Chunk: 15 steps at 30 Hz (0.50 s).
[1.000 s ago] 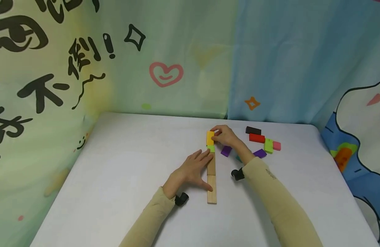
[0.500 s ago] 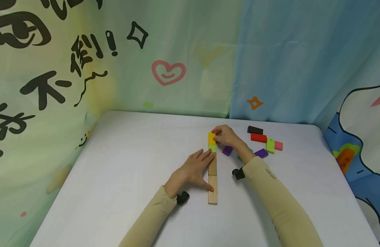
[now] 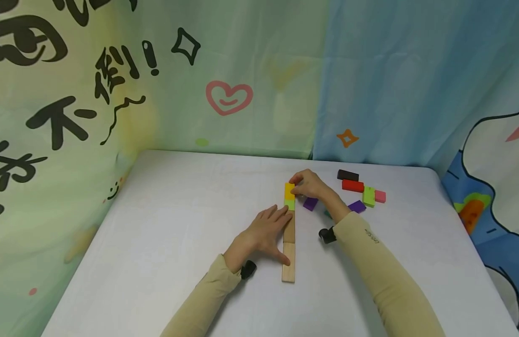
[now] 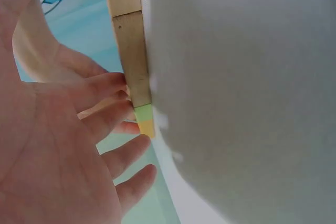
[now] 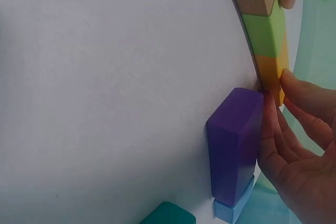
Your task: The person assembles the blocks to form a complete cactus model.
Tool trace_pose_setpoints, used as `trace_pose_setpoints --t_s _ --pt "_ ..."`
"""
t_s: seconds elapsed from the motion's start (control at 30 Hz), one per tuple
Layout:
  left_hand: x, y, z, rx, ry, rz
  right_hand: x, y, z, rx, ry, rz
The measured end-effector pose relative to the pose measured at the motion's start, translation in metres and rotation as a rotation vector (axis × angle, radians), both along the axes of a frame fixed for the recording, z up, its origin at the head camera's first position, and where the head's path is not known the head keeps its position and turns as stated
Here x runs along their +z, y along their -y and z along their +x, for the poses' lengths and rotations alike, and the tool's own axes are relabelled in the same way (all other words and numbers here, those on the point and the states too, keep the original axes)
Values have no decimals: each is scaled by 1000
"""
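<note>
A straight row of blocks lies on the white table. Two plain wooden blocks form its near part, one close (image 3: 288,271) and one farther (image 3: 289,229). Beyond them come a light green block (image 3: 289,205) and, at the far end, a yellow block (image 3: 289,189), flush end to end in the right wrist view. My left hand (image 3: 263,232) is spread along the row, thumb on the near wooden block, fingertips at the farther one. My right hand (image 3: 310,185) pinches the yellow block between thumb and fingers. A purple block (image 5: 234,140) stands close beside those fingers.
Right of the row lie more loose blocks: a second purple one (image 3: 357,206), a light green one (image 3: 369,196), a pink one (image 3: 380,196), a red one (image 3: 353,186) and a black one (image 3: 348,175). A teal block (image 5: 170,216) sits partly behind my right forearm.
The yellow block has come down level with the row, against the green block. The whole row has slid slightly toward me. My hands keep nearly the same pose.
</note>
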State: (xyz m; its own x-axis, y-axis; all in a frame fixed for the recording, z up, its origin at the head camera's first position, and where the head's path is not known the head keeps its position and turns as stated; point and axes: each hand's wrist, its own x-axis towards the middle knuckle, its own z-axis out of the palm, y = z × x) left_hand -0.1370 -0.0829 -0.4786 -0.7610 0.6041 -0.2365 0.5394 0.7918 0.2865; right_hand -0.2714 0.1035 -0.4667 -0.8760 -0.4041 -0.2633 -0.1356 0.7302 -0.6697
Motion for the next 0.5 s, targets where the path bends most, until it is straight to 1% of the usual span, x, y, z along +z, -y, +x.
trace_pose_setpoints --t_s 0.1,0.27,0.5 --pt "4 -1 4 -12 -9 -23 2 0 2 15 10 2" --pt "11 -6 12 -11 -12 -76 4 0 7 46 21 -4" --pt "15 -13 21 -17 -23 -166 6 0 13 63 42 -11"
